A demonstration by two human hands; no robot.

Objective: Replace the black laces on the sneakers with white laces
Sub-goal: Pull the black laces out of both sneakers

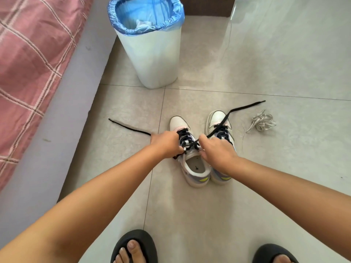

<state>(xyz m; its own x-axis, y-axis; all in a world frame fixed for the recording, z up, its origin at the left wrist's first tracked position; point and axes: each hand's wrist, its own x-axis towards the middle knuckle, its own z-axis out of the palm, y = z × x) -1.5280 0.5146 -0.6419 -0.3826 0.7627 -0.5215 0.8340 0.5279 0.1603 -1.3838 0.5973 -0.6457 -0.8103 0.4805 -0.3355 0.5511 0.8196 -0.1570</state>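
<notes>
1. Black laces [188, 142] criss-cross the left sneaker [190, 154] at frame centre, both hands right on it!
2. Left hand [167, 144] curls its fingers round the lace, one end trailing off to the left across the floor tile [123, 111].
3. Right hand [216, 150] pinches the lace near the tongue, though the fingertips are partly hidden.
4. Right sneaker [220, 126] sits touching alongside, still black-laced.
5. White laces [263, 122] lie bundled at centre right; bin [152, 54] stands upper centre.
</notes>
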